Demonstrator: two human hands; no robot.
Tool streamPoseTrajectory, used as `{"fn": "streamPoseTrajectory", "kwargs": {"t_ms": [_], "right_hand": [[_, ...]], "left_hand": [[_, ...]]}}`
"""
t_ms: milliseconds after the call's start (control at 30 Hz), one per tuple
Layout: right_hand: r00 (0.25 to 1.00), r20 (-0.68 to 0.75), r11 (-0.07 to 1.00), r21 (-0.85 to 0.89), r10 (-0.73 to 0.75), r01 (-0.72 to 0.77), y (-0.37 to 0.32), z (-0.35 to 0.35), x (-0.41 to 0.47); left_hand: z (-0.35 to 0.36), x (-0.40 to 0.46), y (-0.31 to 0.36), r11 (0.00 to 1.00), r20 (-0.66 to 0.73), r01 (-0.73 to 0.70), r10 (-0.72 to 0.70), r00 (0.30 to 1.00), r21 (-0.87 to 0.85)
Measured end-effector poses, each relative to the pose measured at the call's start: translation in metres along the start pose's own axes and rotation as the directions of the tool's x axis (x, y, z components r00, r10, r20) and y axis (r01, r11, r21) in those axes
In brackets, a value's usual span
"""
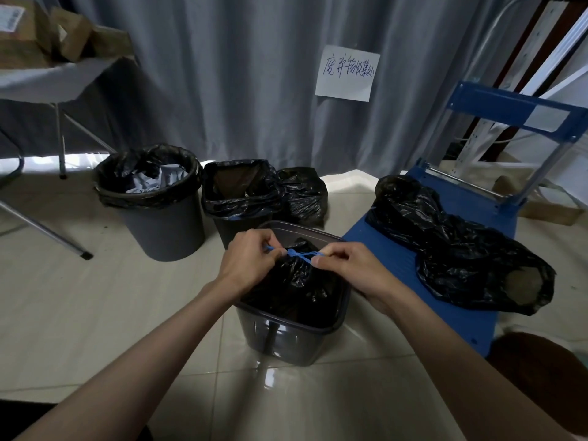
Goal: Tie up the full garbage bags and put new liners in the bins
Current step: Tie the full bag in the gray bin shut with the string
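A: Where's the bag being tied?

B: The black garbage bag (296, 281) sits inside the square grey bin (286, 332) on the tiled floor, its neck gathered. The left hand (251, 259) and right hand (343, 265) each pinch one end of the blue drawstring (299, 253), fingers curled tight on it and pulling outward across a crossing at the middle.

A: How will it handle?

B: Thin, soft, slick film, I'd judge; it crumples and could tear if yanked. The cord is the firmer thing to take hold of, close to the knot. The weight is hard to tell, since the contents are hidden.

A: And the others?

B: The round bin (165, 224) and the small black bin (235, 224) behind have open liners. Another black bag (461, 249) lies on the blue cart (378, 259), apparently untied at one end.
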State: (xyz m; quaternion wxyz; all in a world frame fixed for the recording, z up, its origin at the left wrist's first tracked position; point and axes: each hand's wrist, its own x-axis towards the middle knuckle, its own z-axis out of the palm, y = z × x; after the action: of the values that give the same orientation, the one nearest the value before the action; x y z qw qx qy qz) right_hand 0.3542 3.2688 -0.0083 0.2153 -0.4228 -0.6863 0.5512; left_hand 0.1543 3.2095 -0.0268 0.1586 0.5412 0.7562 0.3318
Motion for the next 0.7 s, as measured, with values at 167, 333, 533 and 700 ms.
{"fn": "streamPoseTrajectory", "kwargs": {"t_ms": [167,333,533,700], "right_hand": [[0.991,-0.132,0.941,0.338,0.026,0.021,-0.008,0.009,0.009],[0.990,-0.141,0.921,0.384,-0.009,0.063,-0.009,0.022,0.021],[0.988,-0.156,0.896,0.439,0.002,0.068,-0.007,0.026,0.029],[0.987,-0.134,0.955,0.273,-0.084,0.118,-0.008,0.029,0.032]], "left_hand": [[-0.014,0.003,0.006,0.997,0.060,-0.080,0.080,0.995,0.002],[-0.035,0.005,0.010,0.990,0.119,-0.129,0.121,0.986,0.061],[-0.052,0.005,0.010,0.988,0.173,-0.153,0.155,0.973,-0.022],[-0.055,0.009,0.018,0.974,0.166,-0.121,0.153,0.974,-0.191]]}}
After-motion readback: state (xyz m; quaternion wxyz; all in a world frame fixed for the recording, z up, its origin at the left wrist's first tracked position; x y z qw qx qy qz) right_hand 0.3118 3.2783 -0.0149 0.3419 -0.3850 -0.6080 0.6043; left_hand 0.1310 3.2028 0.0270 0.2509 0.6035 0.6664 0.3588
